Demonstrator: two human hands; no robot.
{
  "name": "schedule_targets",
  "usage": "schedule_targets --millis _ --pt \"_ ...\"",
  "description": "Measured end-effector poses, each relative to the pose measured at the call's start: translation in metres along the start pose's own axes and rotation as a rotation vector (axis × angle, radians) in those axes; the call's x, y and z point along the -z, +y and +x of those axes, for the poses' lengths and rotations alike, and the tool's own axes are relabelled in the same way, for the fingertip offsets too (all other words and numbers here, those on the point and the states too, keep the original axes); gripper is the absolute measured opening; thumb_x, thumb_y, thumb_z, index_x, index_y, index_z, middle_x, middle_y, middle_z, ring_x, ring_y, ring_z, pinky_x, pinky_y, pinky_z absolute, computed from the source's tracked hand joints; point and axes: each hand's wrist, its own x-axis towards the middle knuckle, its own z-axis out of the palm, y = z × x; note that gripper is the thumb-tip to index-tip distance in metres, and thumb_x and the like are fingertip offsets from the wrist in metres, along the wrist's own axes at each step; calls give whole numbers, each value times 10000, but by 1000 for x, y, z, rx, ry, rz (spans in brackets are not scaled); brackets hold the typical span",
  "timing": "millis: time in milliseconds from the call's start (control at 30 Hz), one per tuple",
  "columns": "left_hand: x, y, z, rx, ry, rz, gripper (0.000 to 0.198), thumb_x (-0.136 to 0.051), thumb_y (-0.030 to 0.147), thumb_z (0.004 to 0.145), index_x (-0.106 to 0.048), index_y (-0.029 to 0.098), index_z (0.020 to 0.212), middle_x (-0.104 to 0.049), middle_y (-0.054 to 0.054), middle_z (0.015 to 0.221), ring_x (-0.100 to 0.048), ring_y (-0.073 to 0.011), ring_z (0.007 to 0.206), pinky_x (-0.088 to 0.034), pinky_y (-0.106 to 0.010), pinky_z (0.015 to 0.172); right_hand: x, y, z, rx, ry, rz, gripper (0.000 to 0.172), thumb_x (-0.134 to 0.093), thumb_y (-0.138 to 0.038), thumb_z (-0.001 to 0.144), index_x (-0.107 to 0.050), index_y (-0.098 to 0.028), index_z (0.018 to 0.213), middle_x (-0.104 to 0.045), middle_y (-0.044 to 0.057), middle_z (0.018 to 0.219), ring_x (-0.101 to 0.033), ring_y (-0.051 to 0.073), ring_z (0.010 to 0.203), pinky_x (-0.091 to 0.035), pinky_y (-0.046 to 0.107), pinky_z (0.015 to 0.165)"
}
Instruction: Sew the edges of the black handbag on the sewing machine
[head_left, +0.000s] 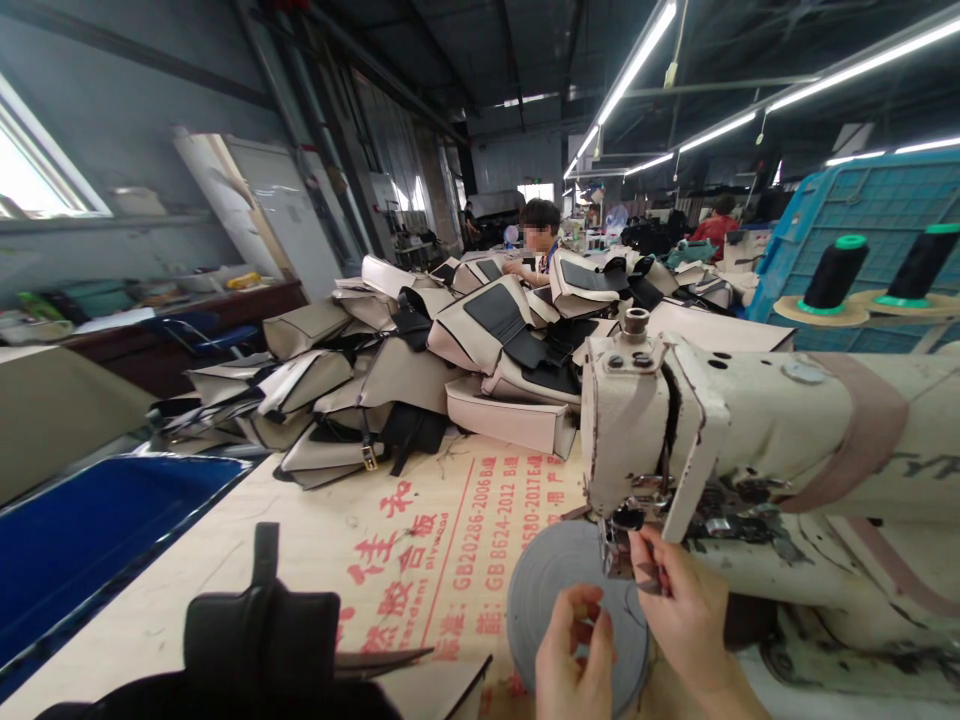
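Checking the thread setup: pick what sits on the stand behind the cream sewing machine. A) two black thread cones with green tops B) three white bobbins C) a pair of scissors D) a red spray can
A: two black thread cones with green tops stand on tan discs in front of the blue plastic crate, behind the cream sewing machine.

I see a sewing machine (750, 440) of cream painted metal, chipped and grimy. The grey tape roll (555, 590) looks matt woven cloth. The table (420, 540) is pale printed plywood, smooth. The piled covers (480, 350) look like smooth beige and black leatherette; the 2 thread cones (836, 272) are matt black.
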Motion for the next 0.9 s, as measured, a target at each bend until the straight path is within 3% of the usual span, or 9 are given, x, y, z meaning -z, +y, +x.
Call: schedule_targets --millis 300,633,733,900 --pt "2 3 -3 -7 -8 -10 440 -584 559 645 -556 158 826 -531 1 667 -464 -88 506 -385 -179 433 -3 1 -7 37 -26 51 154 -553 -164 831 -552 -146 984 -637 10 715 -570 90 554 -421 195 575" --pt "5 -2 -4 -29 -37 7 419 -568 536 668 -565 151 833 -529 -10 682 -455 -95 515 -384 -184 431 -1 6 -4 71 -12 -20 131 -570 -162 825 -559 -141 953 -614 0 658 -541 85 508 -390 213 550" --pt "5 3 -2 -33 -64 32 394 -559 516 682 -592 147 814 -520 -4 633 -450 -97 512 -352 -176 426 -1 8 -8 103 -73 3 145 -537 -170 840 -558 -137 979 -626 14 697 -562 92 541 -401 220 564" --pt "1 24 7 -38 -117 77 358 -548 454 705 -658 136 829 -531 -10 589 -422 -96 504 -294 -173 413 4 4 -15 69 -48 84 167 -574 -166 827 -569 -128 990 -641 10 721 -577 88 553 -419 204 580"
